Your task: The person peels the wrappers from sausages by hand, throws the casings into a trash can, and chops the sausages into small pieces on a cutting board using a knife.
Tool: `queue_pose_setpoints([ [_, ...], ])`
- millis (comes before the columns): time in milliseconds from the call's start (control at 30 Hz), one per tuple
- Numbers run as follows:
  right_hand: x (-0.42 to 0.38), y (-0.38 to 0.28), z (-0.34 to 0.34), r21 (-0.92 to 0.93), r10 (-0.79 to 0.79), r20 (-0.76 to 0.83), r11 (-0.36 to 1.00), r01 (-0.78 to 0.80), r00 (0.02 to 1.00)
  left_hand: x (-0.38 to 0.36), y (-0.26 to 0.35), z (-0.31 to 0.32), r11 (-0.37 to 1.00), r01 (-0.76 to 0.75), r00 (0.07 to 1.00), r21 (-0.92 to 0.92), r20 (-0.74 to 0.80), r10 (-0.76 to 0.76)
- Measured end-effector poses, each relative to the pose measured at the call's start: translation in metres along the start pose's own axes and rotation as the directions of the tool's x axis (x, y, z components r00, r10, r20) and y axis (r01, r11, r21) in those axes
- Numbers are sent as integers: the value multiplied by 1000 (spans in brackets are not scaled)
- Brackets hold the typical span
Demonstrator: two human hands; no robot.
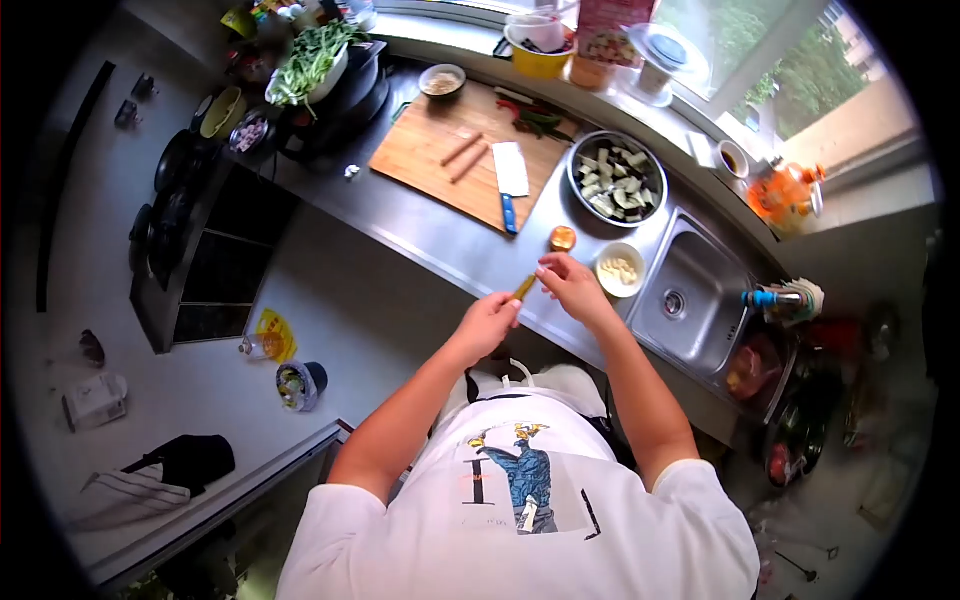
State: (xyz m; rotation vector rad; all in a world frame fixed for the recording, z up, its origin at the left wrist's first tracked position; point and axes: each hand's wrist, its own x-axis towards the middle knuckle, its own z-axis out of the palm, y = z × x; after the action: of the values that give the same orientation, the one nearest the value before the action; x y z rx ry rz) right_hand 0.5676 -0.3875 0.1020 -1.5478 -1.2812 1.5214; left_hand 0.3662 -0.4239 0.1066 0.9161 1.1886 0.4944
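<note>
Over the counter's front edge, my left hand (490, 322) is closed around the lower end of a slim yellow-green stick (524, 288). The fingers of my right hand (570, 284) pinch at its upper end. Just beyond my right fingers sits a small round orange-brown thing (562, 239). A white bowl of pale garlic cloves (620, 270) stands right of that hand. Farther back, two reddish-brown sausages (461, 149) and a cleaver with a blue handle (510, 185) lie on the wooden cutting board (415, 150).
A steel bowl (617, 180) of cut dark-skinned vegetable pieces stands between board and sink (695, 300). Green and red peppers (535, 118) and a small bowl (442, 81) are at the board's far side. Leafy greens (315, 62) sit by the stove; a bin (300, 385) stands on the floor.
</note>
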Motion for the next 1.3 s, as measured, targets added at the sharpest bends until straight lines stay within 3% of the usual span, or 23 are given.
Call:
queue_pose_setpoints([
  [33,29,15,11,-166,-82,-51,983,73,995,-1,0,-19,999,8,998,-33,-54,-10],
  [67,48,14,20,-168,-79,-42,983,71,996,-1,-1,-36,998,14,994,-66,-109,-21],
  [200,126,17,52,-567,-188,-212,823,36,959,7,7,-93,986,42,968,-161,-238,-80],
  [233,141,18,60,-624,-139,-303,777,-86,943,14,5,-108,978,41,963,-202,-254,-93],
  [267,154,20,64,-625,-219,-338,780,-44,915,19,5,-121,978,50,960,-205,-261,-104],
  [367,196,34,74,-649,-118,-369,742,-165,922,38,11,-159,970,68,942,-235,-304,-140],
  [400,202,36,77,-639,-176,-400,757,-136,900,47,14,-170,969,86,939,-233,-305,-157],
  [467,211,41,80,-638,-147,-392,755,-153,908,64,16,-191,976,138,901,-168,-389,-194],
  [533,212,39,79,-561,-109,-459,805,-192,882,95,15,-213,993,115,886,21,-455,-93],
  [567,213,36,79,-486,-93,-519,850,-203,850,119,3,-232,971,28,886,238,-455,86],
  [600,209,26,80,-490,-79,-516,844,-218,853,134,13,-240,863,-6,824,505,-486,290],
  [633,204,12,79,-397,-31,-524,893,-213,851,143,42,-242,867,51,821,495,-515,245],
  [667,204,3,80,-300,12,-532,933,-201,847,162,48,-252,854,13,810,519,-506,295],
  [700,208,9,88,-437,-255,-578,899,-31,775,178,56,-260,834,16,804,552,-503,318],
  [733,209,-14,95,-437,-254,-587,899,-37,768,194,62,-267,808,16,798,589,-494,344],
  [800,209,-52,112,-193,61,-400,970,-149,914,224,71,-284,747,3,810,664,-440,387],
  [833,221,-33,125,-81,112,-389,984,-155,914,238,73,-291,685,-10,814,729,-392,429],
  [967,253,-48,162,76,220,-325,976,-206,920,275,80,-319,562,-91,833,822,-246,495],
  [1067,274,-51,185,-41,139,-399,985,-169,906,292,81,-337,488,-172,851,856,-120,511],
  [1200,288,-59,208,-104,234,-437,946,-307,869,305,88,-347,466,-330,831,821,18,556],
  [1300,294,-62,224,-168,228,-516,918,-359,826,317,87,-348,438,-527,740,728,140,658],
])
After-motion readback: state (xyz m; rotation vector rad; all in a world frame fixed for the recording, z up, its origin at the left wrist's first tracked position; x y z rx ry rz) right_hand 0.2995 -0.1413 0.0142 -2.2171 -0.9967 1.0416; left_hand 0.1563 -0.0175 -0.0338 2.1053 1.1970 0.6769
